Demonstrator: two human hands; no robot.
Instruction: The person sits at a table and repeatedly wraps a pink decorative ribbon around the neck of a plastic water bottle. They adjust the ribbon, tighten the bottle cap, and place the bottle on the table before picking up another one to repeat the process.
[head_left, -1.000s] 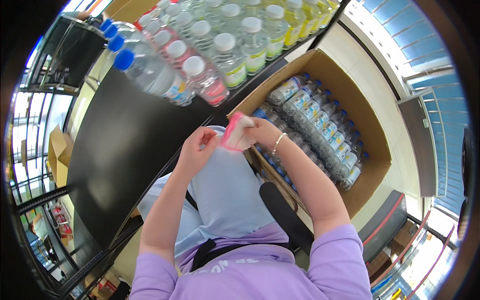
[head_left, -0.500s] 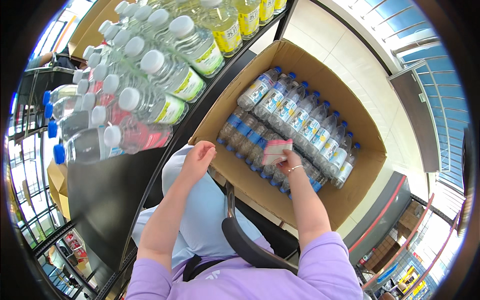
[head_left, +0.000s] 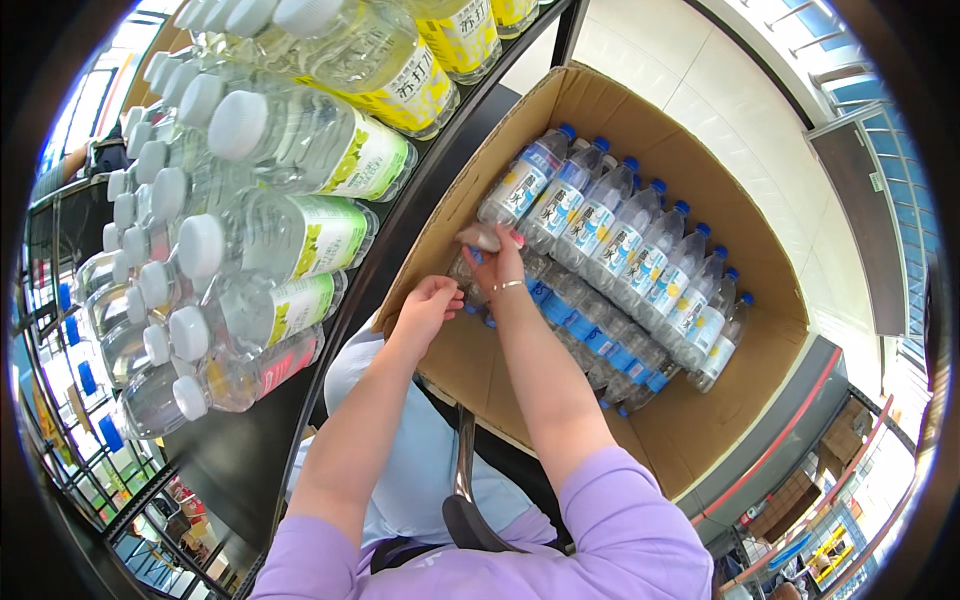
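A cardboard box (head_left: 700, 440) holds two rows of plastic water bottles. The far row is bottles with blue caps and white-blue labels (head_left: 632, 245); the nearer row is bottles with blue bands (head_left: 590, 330). My right hand (head_left: 497, 265) reaches into the box's left side, closed on a folded pale cloth (head_left: 481, 237) above the nearer row's left end. Just left of it, by the box's near-left wall, my left hand (head_left: 430, 308) has its fingers curled together close to the bottles. Whatever lies between those fingers is hidden.
At left a black shelf (head_left: 235, 465) carries several rows of bottles with white caps and green labels (head_left: 300, 230), plus yellow-labelled bottles (head_left: 405, 90) farther back. A black chair armrest (head_left: 470, 520) stands below the box. A grey unit with a red stripe (head_left: 780, 430) stands at right.
My right hand has moved left with the cloth, from mid-box to the left end of the nearer row. My left hand has shifted slightly right, toward it. The view has shifted.
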